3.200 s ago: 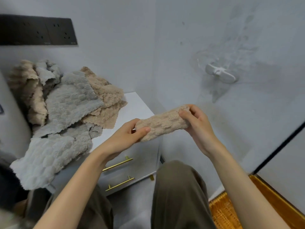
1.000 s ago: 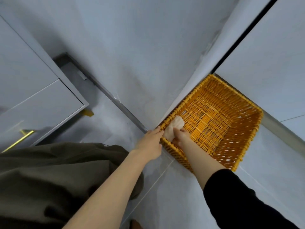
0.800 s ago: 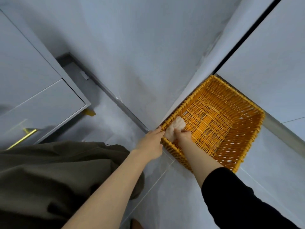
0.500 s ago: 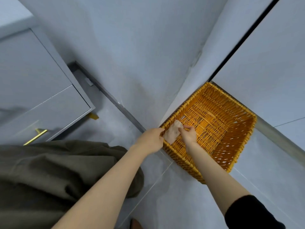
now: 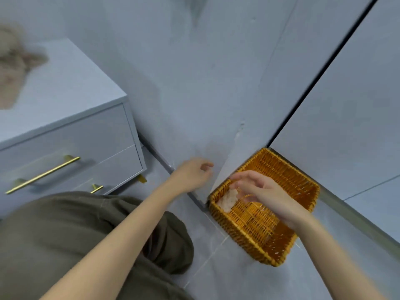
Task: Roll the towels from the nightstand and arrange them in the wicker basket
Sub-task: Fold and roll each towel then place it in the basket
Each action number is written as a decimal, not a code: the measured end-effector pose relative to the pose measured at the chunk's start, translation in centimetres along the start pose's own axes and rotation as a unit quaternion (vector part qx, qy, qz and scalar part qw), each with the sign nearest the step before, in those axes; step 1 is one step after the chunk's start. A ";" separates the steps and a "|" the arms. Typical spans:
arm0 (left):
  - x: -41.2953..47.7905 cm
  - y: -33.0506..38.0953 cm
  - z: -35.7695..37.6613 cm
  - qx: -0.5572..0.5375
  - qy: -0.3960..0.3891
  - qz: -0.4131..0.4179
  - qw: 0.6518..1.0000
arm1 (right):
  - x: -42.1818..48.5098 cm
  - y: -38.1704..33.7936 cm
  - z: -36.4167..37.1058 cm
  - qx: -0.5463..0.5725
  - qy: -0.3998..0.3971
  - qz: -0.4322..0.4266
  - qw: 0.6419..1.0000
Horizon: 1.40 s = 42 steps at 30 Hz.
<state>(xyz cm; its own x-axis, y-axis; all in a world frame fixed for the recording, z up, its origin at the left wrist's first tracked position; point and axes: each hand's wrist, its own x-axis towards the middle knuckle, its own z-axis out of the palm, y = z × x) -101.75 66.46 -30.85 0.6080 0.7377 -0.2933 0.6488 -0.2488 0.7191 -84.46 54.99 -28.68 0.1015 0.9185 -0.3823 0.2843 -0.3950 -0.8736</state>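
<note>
An orange wicker basket point(image 5: 287, 241) sits on the floor in the corner of the wall. A rolled beige towel point(image 5: 227, 199) lies inside it against the near left corner. My right hand point(image 5: 262, 191) hovers above the basket with loosely spread fingers and holds nothing. My left hand point(image 5: 192, 173) is left of the basket, off the rim, fingers loosely curled and empty. Blurred beige towels point(image 5: 10, 68) lie on the white nightstand point(image 5: 71, 100) at the upper left.
The nightstand has two drawers with gold handles point(image 5: 43, 175) and short gold legs. My knee in olive trousers point(image 5: 86, 234) fills the lower left. Grey walls meet behind the basket, and a dark vertical seam point(image 5: 320, 72) runs down the right wall.
Both hands have let go of the rolled towel, which now lies in the basket. They have risen and moved apart, and the view has swung left to show the nightstand top.
</note>
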 end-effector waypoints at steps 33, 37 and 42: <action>-22.5 -16.8 -27.4 0.116 0.538 -0.124 0.826 | 15.1 -28.0 31.2 -0.169 -0.136 -0.258 0.941; -20.7 -19.0 -28.6 0.196 0.527 -0.143 0.815 | 17.4 -27.0 33.2 -0.284 -0.119 -0.333 0.891; -18.5 -20.4 -28.7 0.251 0.455 -0.182 0.835 | 19.2 -26.0 34.3 -0.321 -0.049 -0.437 0.839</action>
<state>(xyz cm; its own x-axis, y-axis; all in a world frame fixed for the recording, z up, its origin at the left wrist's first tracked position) -139.34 75.91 -22.04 -0.1219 0.9361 0.3298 0.9637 0.0320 0.2652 -122.61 82.22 -23.59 -0.4837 0.8330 0.2687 0.6675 0.5497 -0.5023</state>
